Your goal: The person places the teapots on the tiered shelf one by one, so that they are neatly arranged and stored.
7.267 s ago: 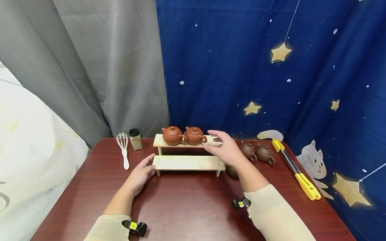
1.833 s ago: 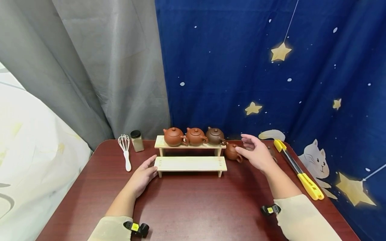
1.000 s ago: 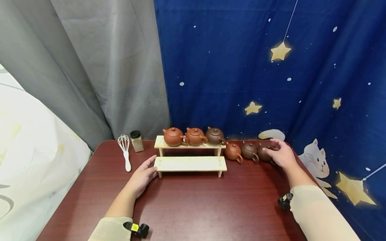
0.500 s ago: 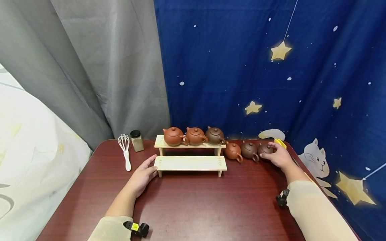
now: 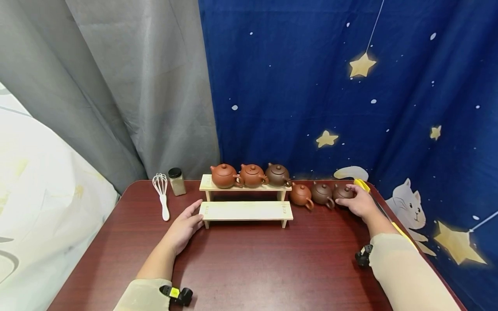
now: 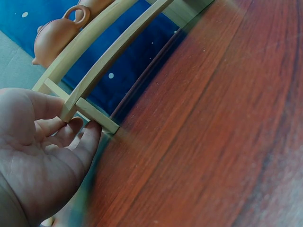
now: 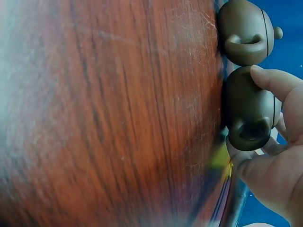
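In the head view my left hand (image 5: 183, 228) holds the left end of the lower tier of a pale two-tier wooden stand (image 5: 245, 211). The left wrist view has the thumb at the board's end and the fingers curled by the leg (image 6: 98, 116). My right hand (image 5: 362, 202) grips a dark brown teapot (image 5: 342, 192), the rightmost of a row on the table. In the right wrist view thumb and fingers straddle this teapot (image 7: 251, 106), its handle facing the camera. On the upper tier sit two reddish teapots (image 5: 224, 176) and a dark one (image 5: 277, 175).
Left of the gripped teapot stand another dark teapot (image 5: 321, 193) and a reddish one (image 5: 301, 195). Yellow-and-black tongs (image 5: 362, 185) lie at the right table edge, partly behind my right arm. A white whisk (image 5: 161, 196) and a black-lidded jar (image 5: 177, 182) stand at left.
A dark teapot now sits on the upper tier beside the two reddish ones. My right hand has moved right from the stand, past the row, and taken hold of the rightmost teapot.
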### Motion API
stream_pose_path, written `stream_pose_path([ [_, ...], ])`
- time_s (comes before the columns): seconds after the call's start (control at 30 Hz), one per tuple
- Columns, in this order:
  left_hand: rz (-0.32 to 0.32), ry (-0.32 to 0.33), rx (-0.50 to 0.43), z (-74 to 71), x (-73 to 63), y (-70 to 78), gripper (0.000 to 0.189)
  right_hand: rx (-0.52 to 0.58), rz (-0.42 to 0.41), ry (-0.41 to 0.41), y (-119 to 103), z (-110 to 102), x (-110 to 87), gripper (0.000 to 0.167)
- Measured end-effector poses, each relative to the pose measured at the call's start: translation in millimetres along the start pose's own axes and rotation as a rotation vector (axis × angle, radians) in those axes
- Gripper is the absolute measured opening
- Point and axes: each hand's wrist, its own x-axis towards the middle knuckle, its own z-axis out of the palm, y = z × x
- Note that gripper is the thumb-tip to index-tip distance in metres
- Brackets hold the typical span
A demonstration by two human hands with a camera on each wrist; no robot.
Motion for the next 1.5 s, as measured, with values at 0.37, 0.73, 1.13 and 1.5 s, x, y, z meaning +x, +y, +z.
stream_pose_path([
  [0.37,0.0,-0.005,-0.001,0.2,-0.1,-0.5,0.067,-0.024,0.01,0.083,-3,-10,-12.5,0.094],
  [0.73,-0.002,-0.001,-0.008,-0.7,-0.3,0.8,0.067,0.017,-0.115,0.123,-44,-16,-52.6,0.088],
  [1.13,-0.011,0.004,-0.005,-1.2,-0.1,0.5,0.067,0.073,-0.255,0.005,-93,8,-91.7,0.082],
  [1.5,-0.012,-0.004,-0.008,-1.0,0.0,0.3,0.067,0.165,-0.343,-0.087,-131,46,-108.8,0.076],
])
